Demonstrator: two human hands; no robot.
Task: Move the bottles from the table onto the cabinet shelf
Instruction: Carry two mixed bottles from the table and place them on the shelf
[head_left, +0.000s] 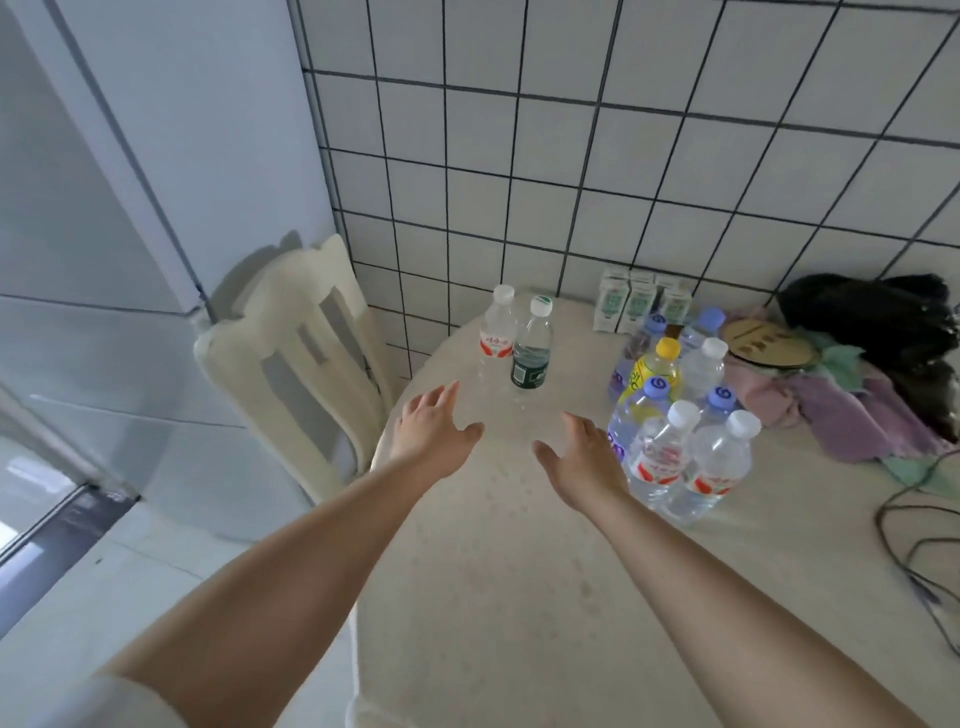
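Both arms reach forward over the round table (493, 597), the left hand (434, 434) and right hand (582, 462) spread open and empty (palms facing inward), short of the upright red-labelled bottle (496, 332) and green-labelled bottle (532, 345), with clustered bottles (675, 415) just right.

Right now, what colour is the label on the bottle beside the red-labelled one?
Dark green label, seen in the head view.

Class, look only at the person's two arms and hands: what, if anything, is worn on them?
Both forearms are bare to the wrists, and neither the left hand nor the right hand shows a glove, watch, ring or bracelet. A pale, whitish sleeve edge appears near the left upper arm at the bottom corner.
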